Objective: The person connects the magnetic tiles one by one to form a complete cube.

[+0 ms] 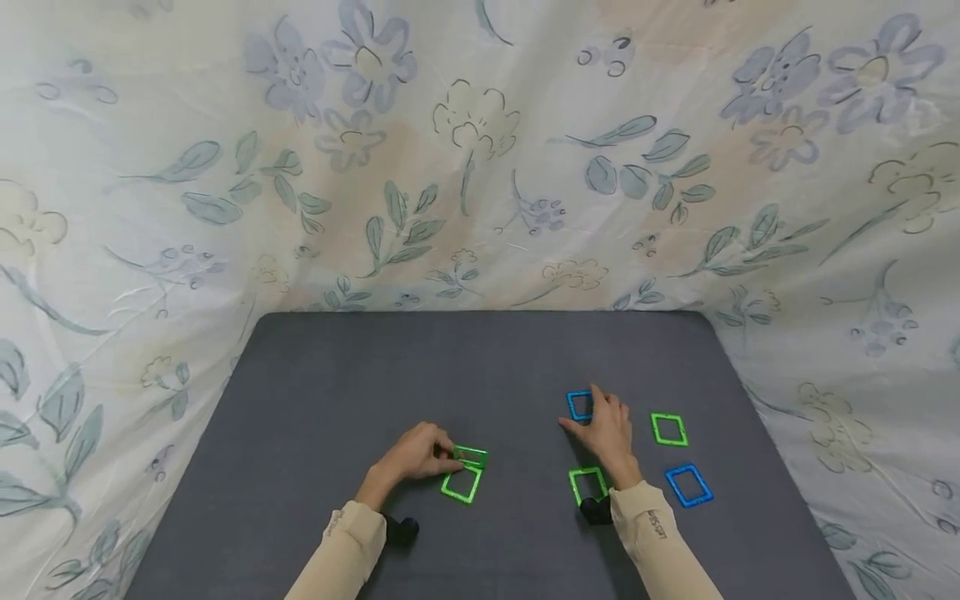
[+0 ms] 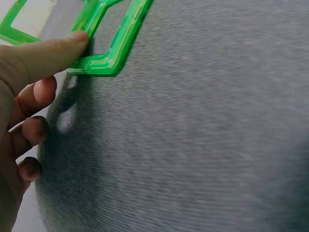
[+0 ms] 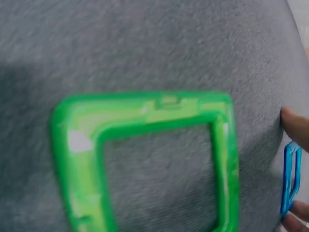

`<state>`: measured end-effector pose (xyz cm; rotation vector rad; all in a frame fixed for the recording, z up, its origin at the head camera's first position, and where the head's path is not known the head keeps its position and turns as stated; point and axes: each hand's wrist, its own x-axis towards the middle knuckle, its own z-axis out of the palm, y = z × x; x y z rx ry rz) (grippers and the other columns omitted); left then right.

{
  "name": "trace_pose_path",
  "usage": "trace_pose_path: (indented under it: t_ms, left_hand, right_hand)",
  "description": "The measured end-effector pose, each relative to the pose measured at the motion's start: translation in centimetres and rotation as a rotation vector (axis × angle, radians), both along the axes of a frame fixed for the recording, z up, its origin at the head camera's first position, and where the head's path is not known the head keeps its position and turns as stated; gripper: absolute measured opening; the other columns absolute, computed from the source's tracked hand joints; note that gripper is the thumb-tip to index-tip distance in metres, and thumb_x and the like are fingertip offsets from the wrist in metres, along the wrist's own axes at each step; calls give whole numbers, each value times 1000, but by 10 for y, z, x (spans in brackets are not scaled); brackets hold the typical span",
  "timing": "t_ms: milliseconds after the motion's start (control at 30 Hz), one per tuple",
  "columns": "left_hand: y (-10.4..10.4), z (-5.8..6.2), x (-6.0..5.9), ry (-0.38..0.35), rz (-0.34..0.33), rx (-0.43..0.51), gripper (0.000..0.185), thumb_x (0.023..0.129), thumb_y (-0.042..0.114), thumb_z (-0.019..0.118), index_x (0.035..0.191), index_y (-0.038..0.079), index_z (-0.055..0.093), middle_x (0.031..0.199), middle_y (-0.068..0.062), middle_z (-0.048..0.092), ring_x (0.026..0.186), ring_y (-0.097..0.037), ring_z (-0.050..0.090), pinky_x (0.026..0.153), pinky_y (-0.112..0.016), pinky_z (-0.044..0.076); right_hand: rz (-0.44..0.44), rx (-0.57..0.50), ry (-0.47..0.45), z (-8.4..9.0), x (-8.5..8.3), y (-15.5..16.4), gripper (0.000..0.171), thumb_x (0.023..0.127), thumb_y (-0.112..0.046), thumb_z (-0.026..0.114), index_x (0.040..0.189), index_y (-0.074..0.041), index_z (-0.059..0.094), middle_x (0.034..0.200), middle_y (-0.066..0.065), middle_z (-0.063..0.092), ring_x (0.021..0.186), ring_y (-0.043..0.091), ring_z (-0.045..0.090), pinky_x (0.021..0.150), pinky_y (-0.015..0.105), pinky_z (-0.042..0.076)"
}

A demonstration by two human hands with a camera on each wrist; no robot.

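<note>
While I watch: L hand (image 1: 411, 456) pinches upright green frame (image 1: 471, 456) over flat green frame (image 1: 462, 484) | R hand (image 1: 607, 432) fingers straight, touching blue frame (image 1: 578, 406) | gray mat (image 1: 337, 392)

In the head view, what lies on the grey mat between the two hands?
Only bare grey mat lies between the left hand, holding a green square frame tile, and the right hand, touching a blue square frame tile.
</note>
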<state>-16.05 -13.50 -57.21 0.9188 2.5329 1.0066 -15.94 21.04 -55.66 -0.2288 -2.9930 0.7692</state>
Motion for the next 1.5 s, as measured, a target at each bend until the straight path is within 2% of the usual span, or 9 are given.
trace_pose_path:
  t_ms: [200,433,633,700,867,967,1100,1267,1500]
  left_hand:
    - [-1,-1,10,-29,51,32,15,88,21,82,75,14,81,57,10,56,47,4,31,48,-15,26]
    - [-2,-2,14,-56,90,39,7,87,21,83,88,14,85,60,7,62,47,5,36,48,-16,29]
    - [-3,-1,15,-48,106,26,8,87,21,83,89,14,85,63,7,62,49,3,38,49,-17,31]
    - [-4,-1,16,-42,108,23,7,87,22,83,86,15,84,63,9,60,50,3,38,50,-16,31]
    - [-7,0,17,-10,117,22,17,87,24,83,72,17,78,60,13,52,50,4,35,50,-16,29]
    - [-8,0,18,5,136,24,21,86,25,83,68,17,76,57,14,48,49,4,33,49,-16,28]
    - [-5,-2,23,28,174,30,22,86,24,84,66,18,77,52,14,47,45,4,32,46,-16,26]
    - [3,-6,30,62,231,33,27,87,26,83,62,22,74,49,15,46,43,5,32,44,-17,26]
    - [8,-6,35,63,254,33,33,86,24,83,56,21,68,50,17,40,44,5,29,45,-16,23]
  right_hand:
    - [81,-10,-17,5,-7,4,79,80,-16,87,145,11,49,128,37,59,116,53,58,97,61,49]
    - [284,82,-123,11,-5,7,76,73,-20,91,136,8,60,122,31,60,103,43,61,91,56,52]
    - [355,63,-51,6,2,14,71,70,-22,93,130,4,65,120,26,63,101,37,63,89,55,53]
    - [366,3,31,2,7,15,69,70,-18,91,130,3,64,117,23,64,99,35,63,86,52,54]
    - [437,-310,268,-4,26,0,70,71,-2,87,135,4,59,113,17,64,99,31,63,86,49,56]
    - [511,-474,332,-5,38,-21,71,71,5,86,137,4,58,116,17,64,104,32,64,90,52,56]
    - [608,-590,328,-9,52,-50,67,75,6,84,137,4,58,121,21,63,110,32,66,92,52,55]
    - [697,-669,259,-16,61,-74,65,78,4,83,137,7,56,124,24,62,115,29,66,97,47,55]
    - [703,-759,146,-25,64,-89,64,80,3,81,138,5,55,129,20,60,119,35,65,104,43,52]
